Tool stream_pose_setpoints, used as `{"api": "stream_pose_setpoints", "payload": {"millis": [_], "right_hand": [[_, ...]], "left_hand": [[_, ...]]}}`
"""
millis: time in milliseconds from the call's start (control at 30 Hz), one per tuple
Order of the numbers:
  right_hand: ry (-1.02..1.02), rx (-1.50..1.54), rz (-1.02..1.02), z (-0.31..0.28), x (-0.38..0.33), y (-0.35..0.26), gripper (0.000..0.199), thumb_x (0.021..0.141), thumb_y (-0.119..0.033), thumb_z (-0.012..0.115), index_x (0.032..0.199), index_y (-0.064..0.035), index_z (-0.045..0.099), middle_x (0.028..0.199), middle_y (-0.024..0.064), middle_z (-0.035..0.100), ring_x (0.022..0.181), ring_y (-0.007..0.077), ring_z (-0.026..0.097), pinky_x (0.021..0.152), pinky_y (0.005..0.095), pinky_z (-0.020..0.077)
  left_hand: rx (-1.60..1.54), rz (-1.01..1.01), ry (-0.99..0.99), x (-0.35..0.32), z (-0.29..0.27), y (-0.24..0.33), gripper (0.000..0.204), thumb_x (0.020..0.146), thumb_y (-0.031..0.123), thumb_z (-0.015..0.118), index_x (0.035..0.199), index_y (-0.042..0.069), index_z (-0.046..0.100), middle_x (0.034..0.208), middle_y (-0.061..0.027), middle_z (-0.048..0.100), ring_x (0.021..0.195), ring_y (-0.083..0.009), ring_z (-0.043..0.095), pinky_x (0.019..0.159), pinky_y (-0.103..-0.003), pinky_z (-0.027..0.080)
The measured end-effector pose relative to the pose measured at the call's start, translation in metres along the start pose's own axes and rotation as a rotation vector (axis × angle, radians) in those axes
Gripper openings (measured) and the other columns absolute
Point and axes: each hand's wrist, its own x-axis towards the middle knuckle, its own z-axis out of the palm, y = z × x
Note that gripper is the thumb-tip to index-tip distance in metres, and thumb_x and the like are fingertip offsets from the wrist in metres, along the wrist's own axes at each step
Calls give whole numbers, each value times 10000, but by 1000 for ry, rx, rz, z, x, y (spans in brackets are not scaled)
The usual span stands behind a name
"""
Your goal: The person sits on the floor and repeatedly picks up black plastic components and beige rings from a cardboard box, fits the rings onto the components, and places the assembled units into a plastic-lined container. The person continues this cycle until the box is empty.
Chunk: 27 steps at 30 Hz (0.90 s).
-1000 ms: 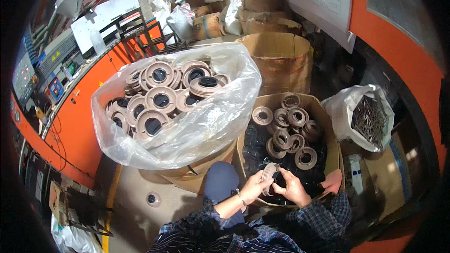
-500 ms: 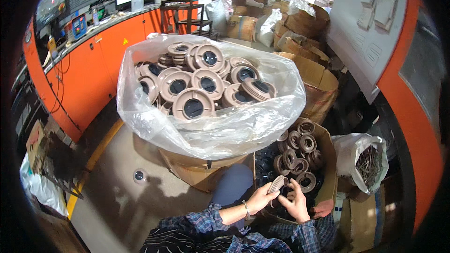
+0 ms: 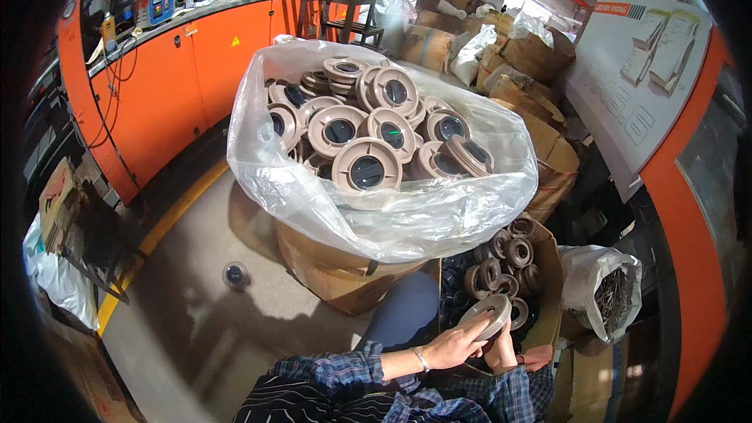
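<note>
A round, ribbed, brown plastic ring (image 3: 487, 315) is held tilted over the lower box, its broad side turned upward. My left hand (image 3: 453, 348) grips it from the near left, thumb and fingers closed on its edge. My right hand (image 3: 501, 352) supports it from below on the right; its fingertips are partly hidden behind the ring. Just beyond both hands, the open cardboard box (image 3: 551, 298) contains loose brown rings (image 3: 519, 252) and black round parts (image 3: 457, 282). Ahead, a large clear plastic bag (image 3: 376, 227) is heaped with brown rings with black centres (image 3: 366, 172).
A cardboard drum (image 3: 329, 270) carries the big bag. Right of the lower box stands a white sack (image 3: 583, 282) of thin dark pieces. A black round part (image 3: 236, 275) lies on the floor at left. Orange cabinets (image 3: 168, 106) line the back left; an orange-and-white machine (image 3: 627, 110) stands right.
The ring has turned from nearly edge-on to showing its broad side, and moved slightly right. My left hand has come over nearer the right one. The whole view has shifted.
</note>
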Motion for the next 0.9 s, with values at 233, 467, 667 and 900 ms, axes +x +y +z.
{"api": "stream_pose_setpoints", "payload": {"millis": [233, 467, 667, 900], "right_hand": [[-34, -1085, -769, 7, -24, -18, 594, 852, -169, 767, 1350, -15, 483, 1109, 135, 659, 874, 161, 654, 772, 289, 554], [-76, -377, -359, 2, -16, -15, 459, 983, -280, 562, 1357, -27, 478, 1203, 86, 637, 1038, 186, 634, 978, 337, 491], [19, -164, -39, -1, -24, -17, 628, 1032, -596, 317, 1356, -87, 491, 1133, 93, 640, 876, 202, 671, 570, 313, 565], [70, -955, -727, 19, -35, -16, 704, 747, -124, 829, 1355, -21, 489, 1142, 109, 636, 994, 163, 626, 825, 297, 540]], "left_hand": [[-384, -502, 118, 10, -11, -7, 465, 993, 170, 606, 1404, 12, 457, 1069, -47, 641, 928, -105, 591, 810, -274, 509], [25, 59, 19, 5, -7, 6, 612, 953, 130, 644, 1480, -1, 363, 1484, -263, 424, 1348, -353, 481, 1062, -382, 449], [-147, -139, -190, 5, -18, 14, 597, 977, 133, 612, 1494, -2, 345, 1413, -201, 495, 1165, -253, 607, 986, -349, 500], [-388, -334, 60, 7, -23, 24, 510, 1010, 159, 584, 1458, 6, 394, 1205, -90, 625, 1052, -132, 604, 899, -288, 498]]}}
